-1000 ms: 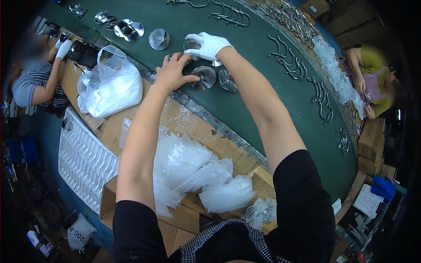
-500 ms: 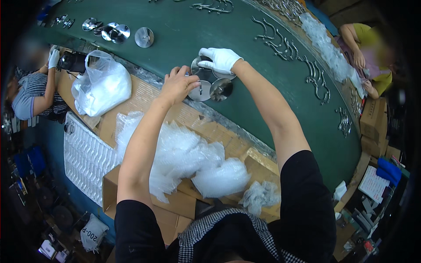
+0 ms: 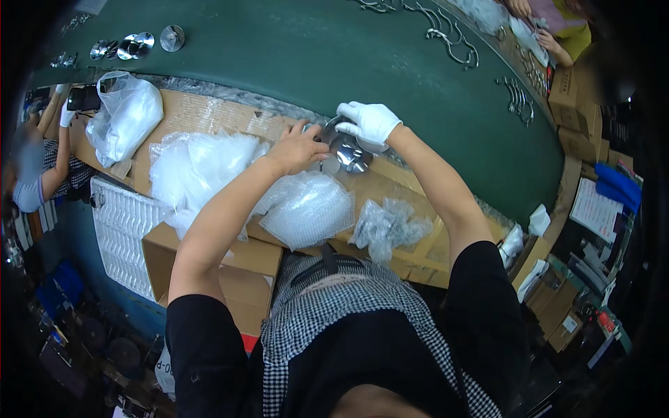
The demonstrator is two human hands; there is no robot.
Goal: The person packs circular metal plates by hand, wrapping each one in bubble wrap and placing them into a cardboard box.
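Observation:
A cluster of shiny round metal discs [image 3: 350, 155] lies between my hands, at the near edge of the green surface and over the cardboard strip. My bare left hand [image 3: 300, 148] is curled against the cluster's left side, fingers bent around its edge. Gloved in white, my right hand [image 3: 373, 125] grips the far right side of the discs, its fingers over their rims. Parts of the discs are hidden under both hands. Below them lies a bubble-wrap bundle [image 3: 310, 209].
More discs [image 3: 172, 38] sit at the far left of the green work surface [image 3: 279, 56]. Curved metal handles [image 3: 453, 45] lie at the far right. A white plastic bag [image 3: 129, 111], crumpled clear wrap [image 3: 390, 226] and an open carton [image 3: 157, 258] are nearer. Other people work at both sides.
Both hands have brought the discs nearer, from the green surface toward the cardboard strip. The whole view has shifted, and the discs are more bunched together.

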